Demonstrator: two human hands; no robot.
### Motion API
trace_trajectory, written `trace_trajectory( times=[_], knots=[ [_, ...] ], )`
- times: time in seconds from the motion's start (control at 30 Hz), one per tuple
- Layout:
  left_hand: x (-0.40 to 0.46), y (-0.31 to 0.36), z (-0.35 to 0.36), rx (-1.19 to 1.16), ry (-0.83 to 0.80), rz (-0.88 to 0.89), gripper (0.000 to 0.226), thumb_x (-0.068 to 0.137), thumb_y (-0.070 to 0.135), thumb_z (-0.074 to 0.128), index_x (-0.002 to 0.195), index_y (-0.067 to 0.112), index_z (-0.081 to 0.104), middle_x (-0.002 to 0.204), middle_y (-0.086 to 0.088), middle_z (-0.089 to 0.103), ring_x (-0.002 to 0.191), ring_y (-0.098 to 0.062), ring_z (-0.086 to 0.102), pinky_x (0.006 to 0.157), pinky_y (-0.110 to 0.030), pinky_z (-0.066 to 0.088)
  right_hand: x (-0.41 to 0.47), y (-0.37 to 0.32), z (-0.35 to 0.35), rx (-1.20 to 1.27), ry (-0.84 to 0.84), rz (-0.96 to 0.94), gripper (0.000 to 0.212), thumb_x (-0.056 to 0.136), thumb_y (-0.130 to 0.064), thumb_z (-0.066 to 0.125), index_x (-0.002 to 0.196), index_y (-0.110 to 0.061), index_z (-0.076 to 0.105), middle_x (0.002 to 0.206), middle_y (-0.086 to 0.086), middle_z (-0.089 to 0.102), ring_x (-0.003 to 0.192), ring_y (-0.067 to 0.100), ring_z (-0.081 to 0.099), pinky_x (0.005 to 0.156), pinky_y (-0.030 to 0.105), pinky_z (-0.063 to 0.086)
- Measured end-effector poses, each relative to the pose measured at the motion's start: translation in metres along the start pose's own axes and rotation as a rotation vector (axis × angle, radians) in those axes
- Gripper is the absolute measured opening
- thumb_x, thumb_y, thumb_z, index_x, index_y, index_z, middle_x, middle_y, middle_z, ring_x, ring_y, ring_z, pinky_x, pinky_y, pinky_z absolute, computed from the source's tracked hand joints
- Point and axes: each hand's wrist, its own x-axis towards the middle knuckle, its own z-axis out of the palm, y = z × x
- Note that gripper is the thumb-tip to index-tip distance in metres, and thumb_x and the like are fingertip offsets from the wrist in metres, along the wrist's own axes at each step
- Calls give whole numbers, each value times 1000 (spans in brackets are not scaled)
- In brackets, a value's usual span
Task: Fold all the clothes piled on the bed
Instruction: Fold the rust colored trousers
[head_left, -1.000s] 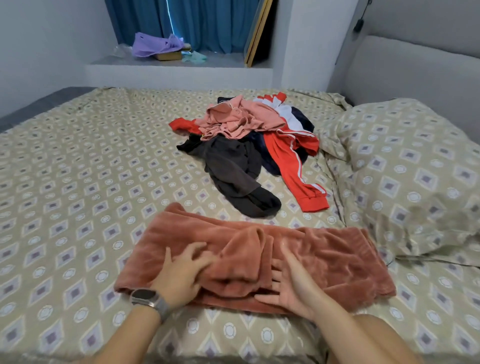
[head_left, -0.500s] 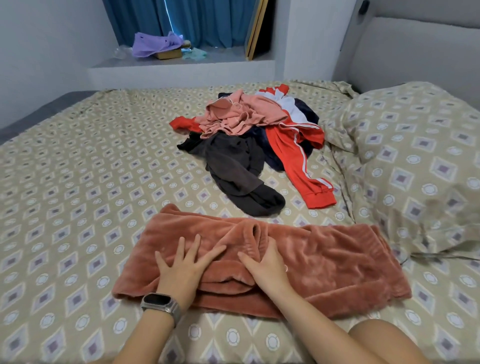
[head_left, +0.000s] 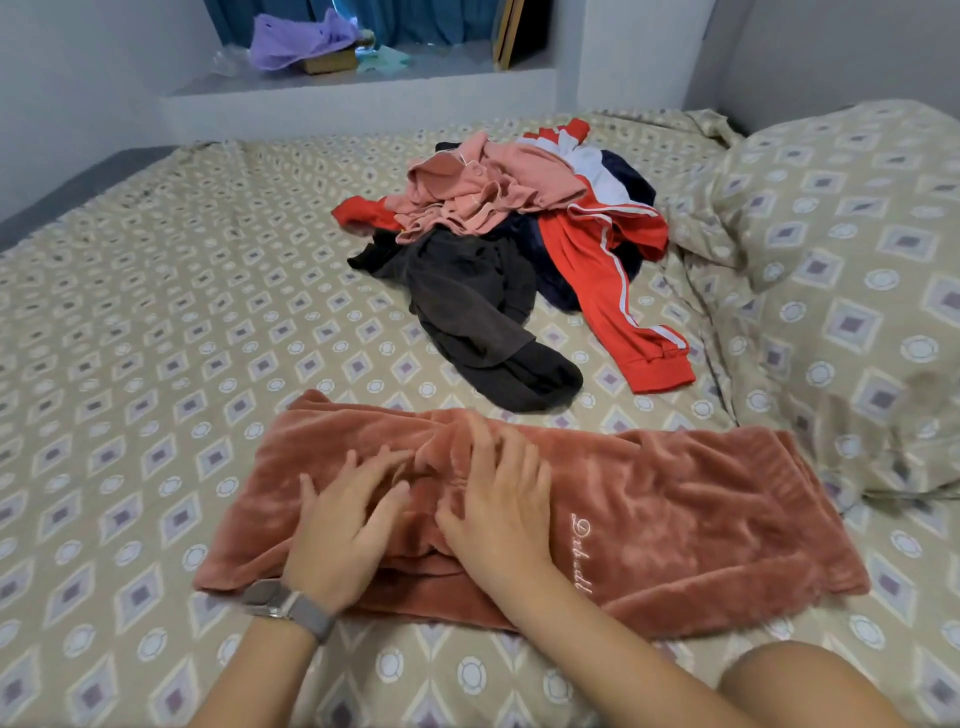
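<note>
A rust-pink fleece garment (head_left: 675, 509) with white script stitching lies spread across the near part of the bed (head_left: 130, 338). My left hand (head_left: 343, 525), with a watch on its wrist, presses on the garment's left half with spread fingers. My right hand (head_left: 498, 499) rests flat beside it, fingers reaching over a bunched fold at the garment's middle. Farther back lies the pile of clothes: a pink top (head_left: 467, 192), a red jacket with white stripes (head_left: 613, 291), a dark brown garment (head_left: 467, 312) and something navy (head_left: 631, 187).
A large pillow (head_left: 852, 270) in the same patterned fabric fills the right side. A ledge (head_left: 363, 78) behind the bed holds a purple cloth (head_left: 296, 41) and a small box. My bare knee (head_left: 810, 686) shows at the lower right.
Both hands have slid forward over the fleece garment toward its far edge, the right hand now over the middle fold. The view has tilted down and closer.
</note>
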Motion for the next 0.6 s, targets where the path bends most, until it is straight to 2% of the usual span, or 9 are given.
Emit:
trace_trajectory(
  times=[0.07,0.13,0.2,0.27,0.37,0.43,0.5,0.53,0.6],
  knots=[
    [5,10,15,61,28,28,72,79,60,5,143,42,33,157,10,27,148,-14,10,118,-51,-3,1,0,2,-49,41,-313,74,64,-23,63,136,-31,45,132,4,47,126,30,44,100,45,33],
    [11,14,35,300,-47,34,83,75,53,-8,154,30,5,162,7,5,149,-13,-4,119,-49,-3,1,10,7,-159,-29,-474,63,72,-26,51,135,-33,50,147,-1,42,141,30,32,110,51,21],
    [18,14,48,425,-91,-8,89,70,55,-17,153,25,-8,161,6,-9,148,-12,-12,118,-50,-6,2,22,13,-222,-178,-377,59,78,-34,45,136,-30,54,152,-3,40,144,31,28,112,57,15],
    [24,11,54,457,-120,-21,94,67,60,-19,153,24,-10,161,7,-14,147,-12,-16,117,-51,-10,3,28,11,-169,-301,-212,59,82,-45,42,140,-32,49,155,-5,35,146,32,25,113,60,9],
    [26,3,55,506,-137,5,88,69,66,-23,149,29,-19,160,4,-16,147,-18,-16,116,-52,-10,11,38,7,-31,-505,-38,76,88,-57,40,154,-36,10,163,-13,-6,150,23,-10,117,54,-12],
    [21,-4,57,566,-82,52,81,81,69,-21,150,31,-6,162,-5,5,149,-30,6,114,-61,8,14,45,3,55,-620,-11,87,86,-61,47,154,-37,-2,160,-15,-19,148,19,-20,117,49,-16],
    [11,-9,60,598,-69,78,68,95,63,0,150,32,25,154,-10,34,138,-40,34,103,-68,27,18,57,-6,228,-728,-14,91,86,-56,58,154,-39,0,159,-16,-21,146,15,-21,118,44,-16],
    [6,-11,61,630,-63,114,61,97,60,7,147,36,31,152,-8,38,136,-41,36,101,-70,26,21,63,-13,368,-766,3,88,86,-49,64,153,-39,8,159,-16,-15,146,11,-16,119,40,-12],
    [-2,-12,61,676,-74,220,54,98,57,10,147,43,28,156,-1,31,140,-37,25,105,-69,15,24,76,-33,654,-675,117,70,84,-28,73,145,-34,40,156,-12,20,147,8,13,122,34,11]
  ],
)
